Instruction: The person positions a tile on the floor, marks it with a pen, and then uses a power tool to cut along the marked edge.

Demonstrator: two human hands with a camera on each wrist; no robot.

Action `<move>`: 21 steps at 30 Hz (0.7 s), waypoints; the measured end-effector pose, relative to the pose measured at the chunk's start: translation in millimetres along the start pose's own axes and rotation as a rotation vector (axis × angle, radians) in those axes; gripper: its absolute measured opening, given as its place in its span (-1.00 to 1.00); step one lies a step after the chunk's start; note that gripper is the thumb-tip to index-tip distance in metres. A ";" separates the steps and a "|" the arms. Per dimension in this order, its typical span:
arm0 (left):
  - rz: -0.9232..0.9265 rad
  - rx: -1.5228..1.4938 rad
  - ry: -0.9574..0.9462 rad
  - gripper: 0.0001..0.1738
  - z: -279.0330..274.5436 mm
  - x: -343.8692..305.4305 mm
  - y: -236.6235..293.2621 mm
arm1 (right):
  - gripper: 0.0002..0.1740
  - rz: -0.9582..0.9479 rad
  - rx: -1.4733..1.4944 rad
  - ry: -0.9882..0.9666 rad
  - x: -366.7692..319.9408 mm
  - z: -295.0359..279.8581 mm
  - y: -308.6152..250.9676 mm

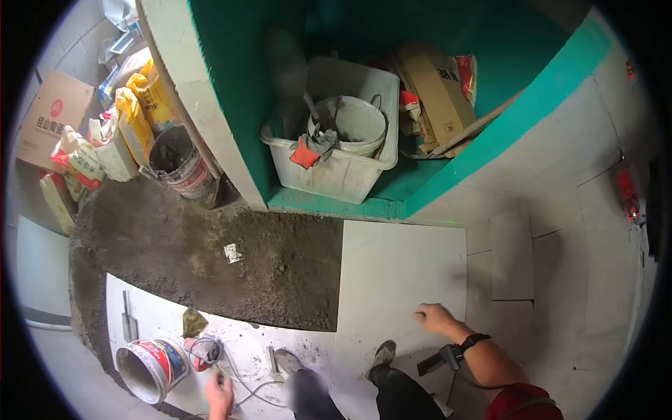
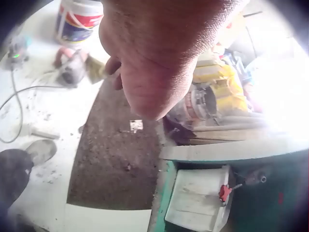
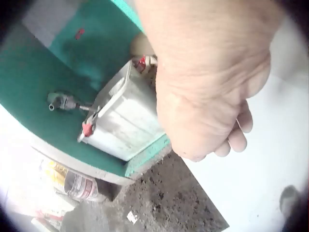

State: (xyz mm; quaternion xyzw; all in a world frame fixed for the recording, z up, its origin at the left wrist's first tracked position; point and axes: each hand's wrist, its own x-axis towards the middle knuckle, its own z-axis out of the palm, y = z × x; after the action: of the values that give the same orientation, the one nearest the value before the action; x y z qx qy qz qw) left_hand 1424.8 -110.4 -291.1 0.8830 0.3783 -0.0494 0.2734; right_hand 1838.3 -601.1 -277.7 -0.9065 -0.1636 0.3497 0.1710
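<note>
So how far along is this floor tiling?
The white tiles along the near and right sides look laid. Neither hand visibly holds anything: the right hand is over a tile, the left hand near the bucket. Likely left: the exposed dark bed.

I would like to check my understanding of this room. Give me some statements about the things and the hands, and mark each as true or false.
1. A small bucket sits inside the white tub. True.
2. The yellow bags stand in the green alcove. False: they are outside it.
3. A glove hangs at the tub's rim. True.
4. The right hand grips a bucket. False: it holds no bucket.
</note>
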 end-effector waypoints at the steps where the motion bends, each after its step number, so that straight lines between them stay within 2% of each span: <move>1: -0.037 -0.056 0.055 -0.62 -21.1 22.8 27.9 | -0.72 0.020 -0.018 0.039 -4.1 -14.0 16.8; 3: -0.079 0.018 0.078 -0.63 -61.5 63.4 74.3 | -0.76 0.050 0.070 0.200 -24.4 -49.6 35.1; 4: -0.008 0.128 0.118 -0.64 -75.7 80.6 89.1 | -0.76 0.051 0.073 0.195 -31.3 -61.6 49.4; 6: 0.040 0.114 0.137 -0.66 -105.3 99.3 142.4 | -0.77 0.073 -0.012 0.385 -61.8 -78.8 80.2; 7: 0.041 0.024 0.105 -0.66 -112.3 106.6 155.1 | -0.75 0.105 0.023 0.415 -76.5 -80.5 102.0; 8: 0.004 -0.132 0.050 -0.66 -112.6 107.9 159.6 | -0.73 0.134 0.062 0.443 -90.3 -71.7 120.4; 9: -0.041 -0.284 -0.003 -0.66 -108.1 109.1 157.0 | -0.72 0.236 0.256 0.404 -110.7 -71.6 115.6; 10: -0.063 -0.291 -0.024 -0.65 -88.5 106.3 135.1 | -0.70 0.331 0.442 0.349 -127.6 -75.6 104.3; 11: -0.099 -0.293 -0.042 -0.64 -71.7 93.7 105.8 | -0.70 0.464 0.483 0.332 -139.4 -63.1 108.3; 12: -0.034 -0.185 -0.100 -0.62 -66.1 75.4 96.6 | -0.71 0.597 0.522 0.310 -149.4 -46.2 112.4; 13: 0.039 -0.080 -0.159 -0.60 -60.2 60.1 98.0 | -0.72 0.636 0.538 0.292 -154.1 -28.3 106.2; 14: -0.083 -0.094 -0.246 -0.58 -55.9 39.4 98.7 | -0.74 0.684 0.550 0.278 -163.9 -11.6 99.9; 15: -0.199 -0.118 -0.333 -0.57 -50.2 20.0 94.6 | -0.74 0.674 0.539 0.256 -163.2 9.6 101.9; 17: -0.324 -0.066 -0.410 -0.56 -36.3 -25.4 66.8 | -0.73 0.468 0.500 0.037 -170.5 59.0 123.1; 18: -0.422 -0.178 -0.422 -0.57 -25.7 -52.1 43.0 | -0.73 0.349 0.339 0.017 -169.1 65.6 110.3; 19: -0.513 -0.280 -0.455 -0.58 -24.5 -73.0 28.8 | -0.71 0.256 0.183 -0.003 -164.3 65.1 70.2; 20: -0.666 -0.484 -0.432 -0.59 -23.0 -95.0 16.3 | -0.68 0.226 0.233 0.033 -160.6 66.3 41.0; 21: -0.826 -0.663 -0.443 -0.60 -31.2 -111.9 16.1 | -0.69 0.003 0.150 0.228 -159.4 68.8 18.6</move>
State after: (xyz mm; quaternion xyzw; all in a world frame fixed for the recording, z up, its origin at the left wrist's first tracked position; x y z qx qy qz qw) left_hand 1353.0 -175.0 -224.6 0.4974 0.6208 -0.2148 0.5665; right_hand 1682.3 -670.6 -241.5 -0.9252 -0.1153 0.2560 0.2553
